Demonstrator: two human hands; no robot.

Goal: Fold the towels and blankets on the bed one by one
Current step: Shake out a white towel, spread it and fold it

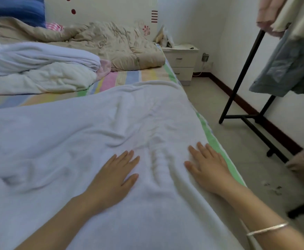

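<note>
A large pale white-blue towel (75, 134) lies spread and wrinkled over the near part of the bed. My left hand (115, 175) presses flat on it with straight fingers. My right hand (208, 166) lies flat on the same towel near the bed's right edge, a silver bangle on that wrist. A ridge of bunched cloth runs between the two hands. Further back on the left sits a heap of white and pale towels (39, 67). A crumpled beige blanket (108, 46) lies at the head of the bed.
The bed has a pastel striped sheet (129, 78) with a green border. A white nightstand (181, 60) stands past the bed's far right corner. A black clothes rack (243, 73) with hanging garments stands on the tiled floor to the right. A blue pillow (16, 9) lies at top left.
</note>
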